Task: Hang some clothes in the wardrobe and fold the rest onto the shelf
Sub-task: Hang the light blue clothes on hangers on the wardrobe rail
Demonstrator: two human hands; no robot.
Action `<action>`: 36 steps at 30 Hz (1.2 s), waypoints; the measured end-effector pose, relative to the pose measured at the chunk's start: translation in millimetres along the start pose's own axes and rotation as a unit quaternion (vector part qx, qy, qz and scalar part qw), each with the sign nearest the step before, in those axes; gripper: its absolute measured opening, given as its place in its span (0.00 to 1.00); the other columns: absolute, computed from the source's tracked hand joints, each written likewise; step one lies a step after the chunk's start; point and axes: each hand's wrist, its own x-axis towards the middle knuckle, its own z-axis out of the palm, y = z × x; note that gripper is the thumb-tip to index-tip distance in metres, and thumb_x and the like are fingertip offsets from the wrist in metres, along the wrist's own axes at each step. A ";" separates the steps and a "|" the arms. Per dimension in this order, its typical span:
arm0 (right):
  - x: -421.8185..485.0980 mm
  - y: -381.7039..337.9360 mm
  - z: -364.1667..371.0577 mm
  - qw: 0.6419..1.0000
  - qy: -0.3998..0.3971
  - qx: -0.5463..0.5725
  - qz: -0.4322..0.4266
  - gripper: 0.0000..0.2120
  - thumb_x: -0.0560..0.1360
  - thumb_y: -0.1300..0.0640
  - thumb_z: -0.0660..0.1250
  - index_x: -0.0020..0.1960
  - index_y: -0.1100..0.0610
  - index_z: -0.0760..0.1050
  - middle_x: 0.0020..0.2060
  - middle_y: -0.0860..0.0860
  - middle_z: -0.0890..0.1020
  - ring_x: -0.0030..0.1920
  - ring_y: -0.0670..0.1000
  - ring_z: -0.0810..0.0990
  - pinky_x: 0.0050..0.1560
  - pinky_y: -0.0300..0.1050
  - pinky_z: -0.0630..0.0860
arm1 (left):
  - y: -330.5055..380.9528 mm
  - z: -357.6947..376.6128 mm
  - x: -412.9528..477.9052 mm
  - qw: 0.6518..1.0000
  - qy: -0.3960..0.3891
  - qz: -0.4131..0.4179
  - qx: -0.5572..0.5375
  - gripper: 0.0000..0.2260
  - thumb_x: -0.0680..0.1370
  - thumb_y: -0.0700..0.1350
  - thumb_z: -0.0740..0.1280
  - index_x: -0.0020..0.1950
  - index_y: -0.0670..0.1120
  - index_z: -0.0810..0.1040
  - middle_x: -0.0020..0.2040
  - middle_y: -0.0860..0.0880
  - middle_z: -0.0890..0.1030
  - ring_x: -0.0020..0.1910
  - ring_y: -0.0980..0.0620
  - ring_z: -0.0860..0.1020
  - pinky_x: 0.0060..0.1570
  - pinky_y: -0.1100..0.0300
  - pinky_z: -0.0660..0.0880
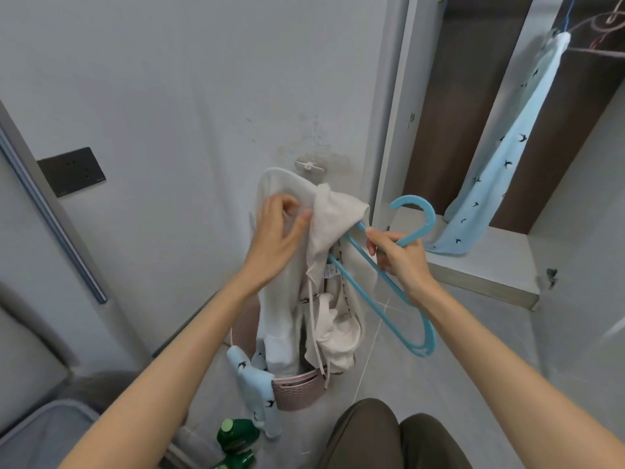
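Pink woven basket [297,390]: blue bird-print cloth [252,380] over rim, white drawstring garment [280,299] hanging in | left hand [277,231] pinches garment | right hand [402,255] grips blue plastic hanger [431,214]

Dark socket plate [71,171] (on the wall), green bottle [236,438], wall hook [309,166]

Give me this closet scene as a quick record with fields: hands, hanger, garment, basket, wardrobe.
left hand: grips the white garment near its top
right hand: holds the blue hanger just below its hook
white garment: partly on one hanger arm, hanging above the basket
pink basket: on the floor, holding clothes; blue bird-print cloth over its rim
wardrobe: open; hung bird-print garment reaches the shelf
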 end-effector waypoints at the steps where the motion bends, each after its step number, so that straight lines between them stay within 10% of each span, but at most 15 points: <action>1: -0.9 -0.2 1.6 1.000 -0.002 -0.002 0.000 0.20 0.75 0.49 0.67 0.28 0.56 0.74 0.23 0.50 0.69 0.24 0.43 0.65 0.27 0.34 0.67 | 1.3 -2.9 3.5 0.998 0.013 0.025 0.056 0.11 0.80 0.51 0.61 0.59 0.48 0.70 0.55 0.49 0.71 0.53 0.60 0.67 0.54 0.63 0.62; 6: -5.0 -0.5 1.6 1.000 0.003 -0.008 0.012 0.20 0.74 0.48 0.68 0.29 0.61 0.75 0.28 0.58 0.71 0.25 0.44 0.67 0.29 0.36 0.67 | 4.8 -24.0 16.7 0.961 -0.026 0.138 0.240 0.23 0.80 0.53 0.60 0.73 0.49 0.63 0.66 0.44 0.66 0.69 0.48 0.59 0.71 0.47 0.48; 10: -7.6 -4.0 1.4 0.999 -0.013 -0.044 -0.017 0.19 0.74 0.50 0.69 0.29 0.62 0.76 0.24 0.55 0.72 0.24 0.44 0.66 0.28 0.35 0.66 | 7.5 -26.1 31.4 0.909 -0.080 0.236 0.336 0.13 0.81 0.47 0.58 0.58 0.40 0.76 0.55 0.42 0.76 0.59 0.41 0.72 0.71 0.47 0.48; 14: -7.1 -2.2 -0.6 0.993 0.054 -0.098 -0.039 0.11 0.73 0.47 0.70 0.34 0.49 0.82 0.27 0.46 0.80 0.31 0.48 0.77 0.36 0.41 0.75 | 8.7 -25.9 33.4 0.918 -0.097 0.228 0.309 0.13 0.81 0.48 0.58 0.46 0.40 0.76 0.41 0.43 0.75 0.41 0.43 0.72 0.44 0.60 0.58; 20: -20.3 24.9 3.1 0.967 0.219 -0.125 -0.044 0.10 0.73 0.50 0.71 0.50 0.50 0.72 0.46 0.40 0.72 0.53 0.48 0.70 0.51 0.42 0.70 | -6.7 -26.5 21.5 0.958 -0.016 0.123 0.260 0.12 0.81 0.47 0.61 0.42 0.41 0.73 0.38 0.48 0.72 0.40 0.49 0.65 0.41 0.58 0.52; 23: -36.1 48.1 12.3 0.991 0.052 -0.124 -0.027 0.02 0.74 0.57 0.69 0.46 0.54 0.77 0.41 0.45 0.79 0.42 0.45 0.75 0.44 0.39 0.71 | -16.1 -29.1 17.4 0.969 -0.002 0.079 0.234 0.11 0.81 0.47 0.61 0.42 0.41 0.72 0.37 0.49 0.70 0.41 0.51 0.65 0.39 0.57 0.51; 26: -44.1 68.0 25.1 0.967 -0.146 -0.208 0.009 0.15 0.73 0.59 0.69 0.59 0.52 0.76 0.52 0.43 0.79 0.52 0.44 0.76 0.49 0.27 0.68 | -19.2 -28.9 10.5 0.974 0.000 0.065 0.217 0.11 0.81 0.47 0.61 0.43 0.41 0.71 0.37 0.48 0.71 0.41 0.50 0.65 0.39 0.56 0.51; 29: -44.9 81.5 45.2 0.917 -0.280 -0.283 0.020 0.33 0.70 0.61 0.69 0.73 0.54 0.64 0.69 0.49 0.70 0.67 0.48 0.70 0.64 0.37 0.66 | -18.6 -30.6 4.2 0.977 0.007 0.051 0.206 0.11 0.81 0.47 0.61 0.40 0.45 0.69 0.35 0.51 0.69 0.40 0.50 0.66 0.38 0.56 0.50; 36: -38.9 114.0 68.8 0.733 -0.486 -0.470 0.076 0.43 0.71 0.57 0.70 0.77 0.52 0.49 0.70 0.56 0.68 0.69 0.58 0.67 0.68 0.49 0.66 | -19.0 -37.7 -11.0 0.981 0.009 0.031 0.191 0.13 0.80 0.48 0.62 0.38 0.46 0.66 0.32 0.55 0.66 0.38 0.50 0.66 0.38 0.57 0.51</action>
